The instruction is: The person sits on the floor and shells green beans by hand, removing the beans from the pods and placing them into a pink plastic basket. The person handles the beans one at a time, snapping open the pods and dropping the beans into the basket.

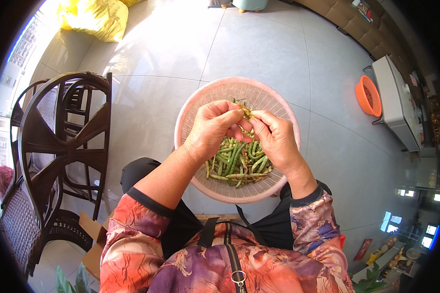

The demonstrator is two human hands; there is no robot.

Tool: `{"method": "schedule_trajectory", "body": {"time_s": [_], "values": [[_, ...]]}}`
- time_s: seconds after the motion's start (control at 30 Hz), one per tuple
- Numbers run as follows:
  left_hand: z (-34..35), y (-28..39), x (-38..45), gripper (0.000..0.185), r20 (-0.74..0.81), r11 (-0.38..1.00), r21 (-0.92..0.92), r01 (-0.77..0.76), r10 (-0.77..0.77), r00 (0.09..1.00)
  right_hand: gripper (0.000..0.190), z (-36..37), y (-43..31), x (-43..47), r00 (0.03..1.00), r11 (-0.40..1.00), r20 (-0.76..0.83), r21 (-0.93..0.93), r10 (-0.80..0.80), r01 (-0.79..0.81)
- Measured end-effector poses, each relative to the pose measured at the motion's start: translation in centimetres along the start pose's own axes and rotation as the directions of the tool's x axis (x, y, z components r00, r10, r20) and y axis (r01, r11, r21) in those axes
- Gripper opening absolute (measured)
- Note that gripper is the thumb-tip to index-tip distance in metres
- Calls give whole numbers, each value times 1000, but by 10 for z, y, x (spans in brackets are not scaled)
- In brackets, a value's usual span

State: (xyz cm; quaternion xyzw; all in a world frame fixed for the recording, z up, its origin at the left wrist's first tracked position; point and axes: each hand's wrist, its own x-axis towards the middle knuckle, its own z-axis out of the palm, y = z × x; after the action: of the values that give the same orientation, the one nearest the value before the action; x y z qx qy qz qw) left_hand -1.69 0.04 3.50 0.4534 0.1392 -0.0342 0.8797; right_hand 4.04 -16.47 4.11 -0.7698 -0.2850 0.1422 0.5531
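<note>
A yellowish bean pod point(246, 111) is pinched between the fingertips of both hands, above the far half of a round pink plastic basket point(238, 199). My left hand point(220, 122) grips the pod's left end. At its other end, the thumb and forefinger of my right hand point(273, 133) close on it. Below my hands, green and yellowish bean pods point(238, 157) lie heaped in the basket among loose pale green shelled beans point(225, 143). Part of the basket's inside is hidden behind my hands.
Dark rattan chairs point(69, 146) stand at the left, near an open cardboard box point(93, 252). A yellow bag point(99, 22) lies at the upper left. On the right, an orange basket point(368, 96) of small reddish things sits beside a white cabinet point(396, 106). My knees flank the pink basket.
</note>
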Motion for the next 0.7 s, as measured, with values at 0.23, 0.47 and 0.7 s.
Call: {"method": "schedule_trajectory", "body": {"time_s": [0.23,0.47,0.7], "values": [[4,-3,-3,10,-21,996,42,-73,74,997,16,9,1,-3,995,996,-59,-39,-77,75],[-1,-8,1,12,-96,997,-63,-35,29,995,12,16,1,-2,948,909,-98,-326,-304,258],[8,-1,0,14,-105,988,-153,25,-41,994,15,16,-1,-3,994,963,-6,252,106,-101]]}}
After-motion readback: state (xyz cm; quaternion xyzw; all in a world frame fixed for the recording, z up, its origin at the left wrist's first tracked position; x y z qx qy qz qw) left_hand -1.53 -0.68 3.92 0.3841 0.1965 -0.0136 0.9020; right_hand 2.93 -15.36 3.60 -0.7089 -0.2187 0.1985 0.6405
